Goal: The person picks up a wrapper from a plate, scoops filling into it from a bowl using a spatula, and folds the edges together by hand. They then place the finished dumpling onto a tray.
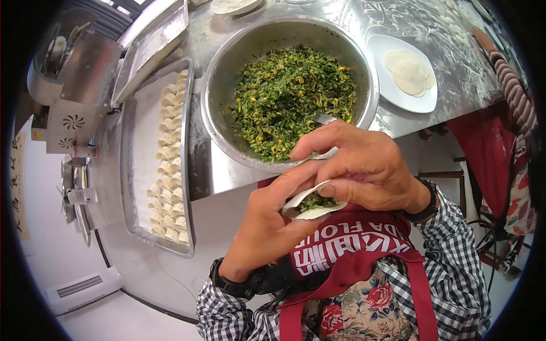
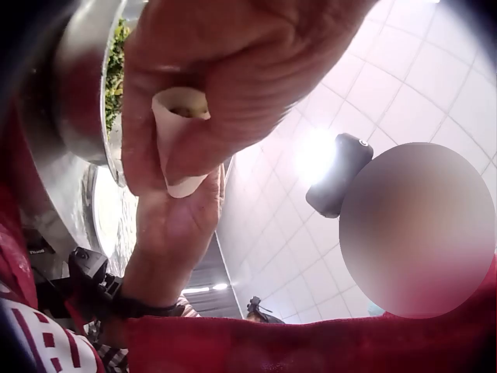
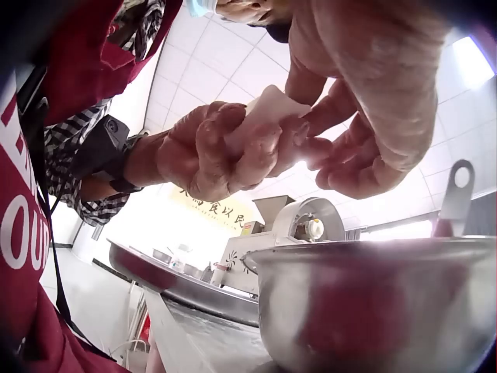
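A white dough wrapper (image 1: 311,212) folded around green filling is held between both hands, in front of the bowl's near rim. The left hand (image 1: 267,221) grips its left side, thumb below and fingers behind. The right hand (image 1: 369,170) pinches its right edge between thumb and fingers. In the left wrist view the wrapper (image 2: 177,144) looks like an open-ended tube. The right wrist view shows the wrapper (image 3: 268,116) in the left hand (image 3: 217,151), with the right hand (image 3: 373,101) touching its upper edge.
A steel bowl (image 1: 213,108) of chopped green and yellow filling stands on the metal table (image 1: 455,74), a utensil handle (image 1: 325,119) in it. To its left, a tray (image 1: 142,170) bears rows of dumplings. Round wrappers (image 1: 409,74) lie on a white plate (image 1: 430,101) to its right.
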Tool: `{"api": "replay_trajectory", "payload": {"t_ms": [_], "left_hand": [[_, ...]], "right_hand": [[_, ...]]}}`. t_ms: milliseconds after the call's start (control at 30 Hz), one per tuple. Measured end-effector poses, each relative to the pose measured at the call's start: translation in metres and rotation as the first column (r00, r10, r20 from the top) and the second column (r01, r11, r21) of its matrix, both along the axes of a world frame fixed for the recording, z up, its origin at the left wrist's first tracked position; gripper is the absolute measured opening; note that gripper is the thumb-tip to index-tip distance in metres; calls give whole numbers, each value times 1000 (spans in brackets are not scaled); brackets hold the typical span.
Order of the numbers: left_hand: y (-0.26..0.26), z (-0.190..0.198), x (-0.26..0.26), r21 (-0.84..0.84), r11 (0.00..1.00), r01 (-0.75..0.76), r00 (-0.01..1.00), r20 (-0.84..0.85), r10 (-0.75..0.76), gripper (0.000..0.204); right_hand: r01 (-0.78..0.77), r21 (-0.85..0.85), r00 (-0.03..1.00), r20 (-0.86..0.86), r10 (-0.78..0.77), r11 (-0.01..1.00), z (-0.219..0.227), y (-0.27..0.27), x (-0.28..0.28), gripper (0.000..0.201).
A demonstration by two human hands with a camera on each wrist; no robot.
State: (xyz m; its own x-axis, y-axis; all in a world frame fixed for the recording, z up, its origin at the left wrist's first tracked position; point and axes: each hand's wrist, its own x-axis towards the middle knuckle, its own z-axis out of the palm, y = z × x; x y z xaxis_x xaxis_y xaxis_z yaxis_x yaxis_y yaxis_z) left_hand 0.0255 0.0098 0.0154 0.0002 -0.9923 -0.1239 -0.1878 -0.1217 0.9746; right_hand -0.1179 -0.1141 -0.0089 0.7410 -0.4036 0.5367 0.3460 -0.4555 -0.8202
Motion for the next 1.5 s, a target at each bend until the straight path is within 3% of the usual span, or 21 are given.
{"api": "replay_trajectory", "payload": {"t_ms": [33,133,200,267,333,467,567,767,833,967,1233,1267,1333,1500], "left_hand": [[1,-1,1,47,998,-30,992,-119,35,57],[5,-8,-3,65,991,-119,958,-254,132,54],[6,-8,-5,73,989,-128,959,-247,142,54],[6,-8,-5,82,987,-141,958,-240,157,54],[4,-7,-3,-11,996,-94,982,-167,91,55],[3,-5,-4,67,992,-107,968,-220,119,56],[3,-5,-3,81,990,-118,969,-209,133,57],[4,-5,-3,47,985,-167,954,-245,173,59],[3,-6,-5,-27,989,-144,985,-101,140,58],[3,-6,-6,-5,991,-136,988,-74,135,61],[3,-12,-3,-73,993,-95,986,129,104,56],[2,-12,-3,-76,992,-96,986,129,105,56],[2,-12,-4,-75,985,-155,988,-31,153,58],[3,-12,-2,-32,989,-146,988,-58,144,59]], "right_hand": [[12,56,1000,-10,-12,998,0,2,0,8],[25,118,999,-23,-22,993,-1,2,-1,11],[23,124,999,-26,-20,992,-1,0,-2,15],[-53,-32,996,77,55,998,2,-5,-2,24],[-92,-88,992,79,99,992,2,-4,1,25],[-100,-257,994,27,111,961,2,-3,4,30],[-62,-177,997,24,68,982,3,-3,3,27],[-37,-181,999,26,43,983,1,-5,-4,25],[-25,-173,999,30,31,985,4,-4,-6,25],[-30,-182,995,87,47,983,0,-1,-2,27],[-76,-269,995,36,89,960,3,0,0,29],[-73,-250,996,38,85,965,2,-1,-1,29],[-56,-223,996,62,72,973,1,-2,-2,30],[-69,-241,994,60,86,968,-2,-2,-2,31]]}}
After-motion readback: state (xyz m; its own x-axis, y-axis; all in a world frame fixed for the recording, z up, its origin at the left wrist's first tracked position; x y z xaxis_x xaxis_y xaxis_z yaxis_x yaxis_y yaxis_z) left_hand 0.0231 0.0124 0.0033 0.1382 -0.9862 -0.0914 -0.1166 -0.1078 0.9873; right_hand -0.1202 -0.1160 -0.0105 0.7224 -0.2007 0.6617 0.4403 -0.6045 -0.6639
